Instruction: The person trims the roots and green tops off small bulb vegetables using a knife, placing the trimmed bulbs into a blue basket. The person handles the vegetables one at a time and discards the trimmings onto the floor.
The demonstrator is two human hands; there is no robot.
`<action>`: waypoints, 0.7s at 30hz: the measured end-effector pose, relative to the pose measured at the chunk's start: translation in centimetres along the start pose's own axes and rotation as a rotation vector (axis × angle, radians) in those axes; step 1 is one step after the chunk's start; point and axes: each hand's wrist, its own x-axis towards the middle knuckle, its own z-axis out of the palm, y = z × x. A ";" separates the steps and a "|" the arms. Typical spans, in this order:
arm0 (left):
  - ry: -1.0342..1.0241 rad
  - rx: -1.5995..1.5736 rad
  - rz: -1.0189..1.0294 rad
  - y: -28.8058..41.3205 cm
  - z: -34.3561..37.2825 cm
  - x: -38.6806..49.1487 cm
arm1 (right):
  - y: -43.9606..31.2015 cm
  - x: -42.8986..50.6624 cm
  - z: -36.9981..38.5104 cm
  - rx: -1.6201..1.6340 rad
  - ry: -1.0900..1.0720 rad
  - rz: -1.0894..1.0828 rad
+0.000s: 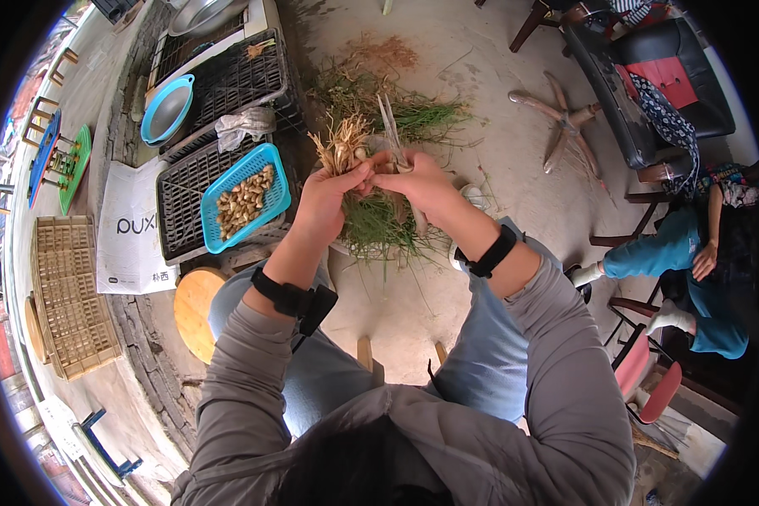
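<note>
My left hand (330,196) holds a bunch of dry, rooted bulbs (343,148), with pale roots pointing up and away from me. Close beside it, my right hand (417,183) grips a pair of scissors (389,129), blades pointing away from me. The fingertips of both hands meet around the bunch. Green stalks and leaves (382,228) hang below the hands over a round container that they largely hide. More cut greens (417,117) lie on the floor beyond. To the left, a blue plastic basket (279,196) holds many small tan bulbs (243,201).
Black plastic crates (186,190) stand at the left, bearing the basket, a plastic bag (245,126) and a blue-rimmed basin (167,111). A round wooden stool (199,310) is by my left knee. A glass jar (474,196) stands near my right forearm. Another person (677,246) sits at the right.
</note>
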 end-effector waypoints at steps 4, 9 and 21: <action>0.140 0.075 0.054 0.8 -0.4 -0.2 | -0.2 0.7 -0.6 -0.264 0.008 0.041; 0.102 0.223 -0.017 1.6 -0.5 -0.3 | 0.2 0.8 -1.2 -0.354 -0.105 -0.035; 0.387 -0.027 -0.009 2.6 -2.6 0.1 | -1.9 -2.9 -1.7 -0.435 -0.054 0.083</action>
